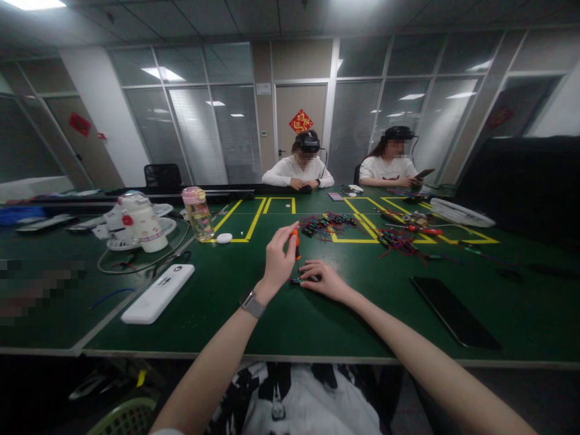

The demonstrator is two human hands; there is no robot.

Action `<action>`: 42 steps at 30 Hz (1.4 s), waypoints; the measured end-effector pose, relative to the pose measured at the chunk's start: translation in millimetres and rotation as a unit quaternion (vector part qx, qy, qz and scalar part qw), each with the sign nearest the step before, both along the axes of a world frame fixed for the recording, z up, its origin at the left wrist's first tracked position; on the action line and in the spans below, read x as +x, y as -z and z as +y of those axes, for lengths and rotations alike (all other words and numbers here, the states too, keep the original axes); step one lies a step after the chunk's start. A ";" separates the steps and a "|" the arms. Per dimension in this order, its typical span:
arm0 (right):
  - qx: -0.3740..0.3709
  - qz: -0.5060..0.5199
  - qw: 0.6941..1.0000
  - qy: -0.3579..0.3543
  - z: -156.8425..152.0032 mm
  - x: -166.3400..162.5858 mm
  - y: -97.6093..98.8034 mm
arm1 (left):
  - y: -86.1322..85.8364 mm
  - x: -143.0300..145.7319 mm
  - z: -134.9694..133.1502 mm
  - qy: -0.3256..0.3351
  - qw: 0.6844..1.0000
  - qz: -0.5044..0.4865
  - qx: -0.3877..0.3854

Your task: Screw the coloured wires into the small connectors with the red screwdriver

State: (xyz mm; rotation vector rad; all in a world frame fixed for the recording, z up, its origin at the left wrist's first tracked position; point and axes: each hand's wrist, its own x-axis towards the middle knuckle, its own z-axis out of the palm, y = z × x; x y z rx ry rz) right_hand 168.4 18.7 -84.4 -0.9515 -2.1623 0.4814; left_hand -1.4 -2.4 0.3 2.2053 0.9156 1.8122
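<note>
My left hand (pixel 278 257) is closed round an orange-handled screwdriver (pixel 296 240), held upright with its tip pointing down at a small dark part (pixel 299 280) on the green table (pixel 281 314). My right hand (pixel 322 279) lies on the table with its fingers pressed on that small part, holding it in place. A watch sits on my left wrist. Just beyond my hands lies a pile of coloured wired parts (pixel 327 225).
A white power bank (pixel 157 293) lies left, a dark phone (pixel 455 312) right. Behind stand a pink-lidded bottle (pixel 198 212), a white appliance (pixel 135 222) with cable, more wires and red-handled tools (pixel 408 232). Two people sit across the table.
</note>
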 end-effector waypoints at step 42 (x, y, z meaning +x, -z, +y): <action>0.004 -0.003 1.000 0.002 -1.4 -0.2 -1.3 | 0.1 3.5 -6.2 -0.011 1.000 0.018 0.003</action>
